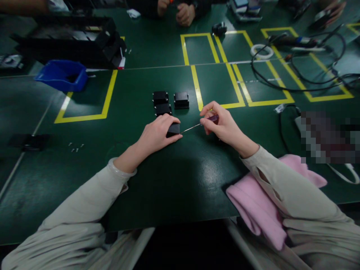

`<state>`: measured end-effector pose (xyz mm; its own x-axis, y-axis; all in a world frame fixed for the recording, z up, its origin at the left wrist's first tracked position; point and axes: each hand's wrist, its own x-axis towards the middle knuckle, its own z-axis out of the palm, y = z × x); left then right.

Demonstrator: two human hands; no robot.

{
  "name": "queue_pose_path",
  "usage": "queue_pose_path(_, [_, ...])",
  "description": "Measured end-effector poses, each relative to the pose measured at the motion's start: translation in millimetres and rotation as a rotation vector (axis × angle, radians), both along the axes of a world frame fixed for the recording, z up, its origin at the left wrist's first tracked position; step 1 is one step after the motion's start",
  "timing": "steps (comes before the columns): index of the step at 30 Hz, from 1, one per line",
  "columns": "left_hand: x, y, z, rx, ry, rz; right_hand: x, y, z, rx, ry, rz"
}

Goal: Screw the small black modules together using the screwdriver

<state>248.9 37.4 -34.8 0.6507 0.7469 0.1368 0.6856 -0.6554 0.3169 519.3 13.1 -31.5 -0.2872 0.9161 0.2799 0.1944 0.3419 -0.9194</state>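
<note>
My left hand [161,132] grips a small black box-shaped part [173,129] against the green table, thumb on the near side and fingers over the top. In my right hand [218,122] is a screwdriver, its dark red handle [214,119] pinched between thumb and fingers. The thin metal shaft [192,128] slants down to the left, and its tip meets the right end of the black part. Just beyond my left hand lie two similar black parts, one [160,97] behind the other [163,109]. Another black part [181,100] sits to their right.
Several small screws [75,147] lie at the left. A blue bin [62,75] stands before black trays [70,41]. Black cable [254,71] loops across the right, near a white ring [261,51]. A pink cloth [257,202] lies under my right forearm. Other people's hands [185,14] are opposite.
</note>
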Motion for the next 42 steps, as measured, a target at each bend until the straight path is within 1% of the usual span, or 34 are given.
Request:
queue_pose_path(8, [-0.1,-0.3,1.4,-0.013,-0.004,0.003,-0.3,0.5,-0.6,-0.001,0.009,0.004])
queue_pose_path(17, [0.1,-0.2,1.3,-0.015,0.000,0.002,-0.9,0.7,-1.9,-0.072,0.048,0.027])
queue_pose_path(22, [-0.1,-0.2,1.7,-0.019,-0.010,-0.003,0.6,0.2,-0.2,-0.016,0.002,0.011])
queue_pose_path(26, [0.0,0.0,1.5,-0.018,-0.008,-0.003,-0.2,0.1,0.0,-0.034,0.021,0.005])
queue_pose_path(30, [0.5,-0.3,1.7,-0.021,-0.002,0.006,-0.9,0.3,-1.2,-0.064,0.046,0.033])
queue_pose_path(36, [0.4,-0.4,2.1,-0.018,0.003,0.004,0.0,0.0,0.1,-0.008,0.010,-0.006])
queue_pose_path(42, [-0.2,0.4,0.8,-0.017,-0.010,0.002,-1.2,-0.4,-0.1,-0.066,0.039,0.014])
